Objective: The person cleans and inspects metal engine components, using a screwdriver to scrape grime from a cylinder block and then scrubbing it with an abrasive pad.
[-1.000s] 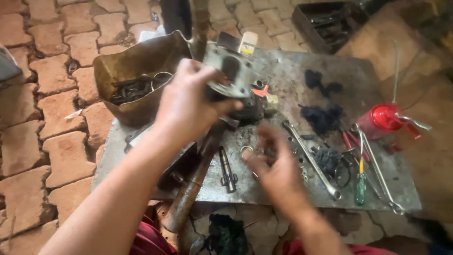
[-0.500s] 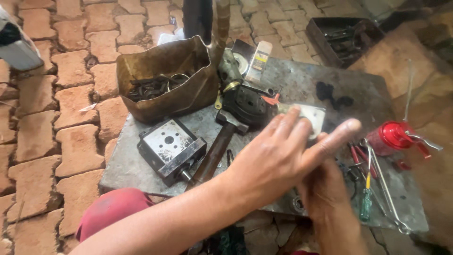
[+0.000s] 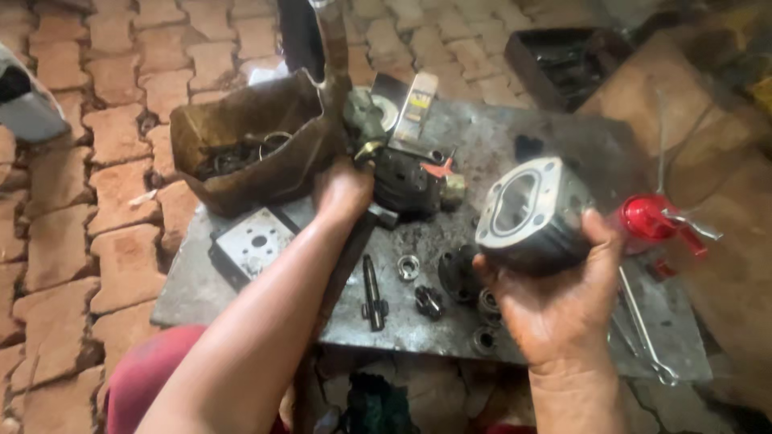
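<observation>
I've got the right hand palm up, fingers curled round a grey metal cylinder housing with a big oval bore, lifted just above the right side of the steel work plate. Firm grip there, thumb on the far edge, fingers cradling from below.

The left hand is out across the plate, closed down by the head of a hammer, right against the dark engine part with the red tag. I can't tell whether the fingers actually wrap the hammer; they're turned away from me.

Beside the left hand sits a brown, oily tray with rings and scraps inside. Near the forearm lies a square grey cover plate with a centre hole. Between the two arms I see a short shaft, a small bearing and a dark gear loose on the plate. To the right of the housing stands a red oil can, and a long spanner lies below it.
</observation>
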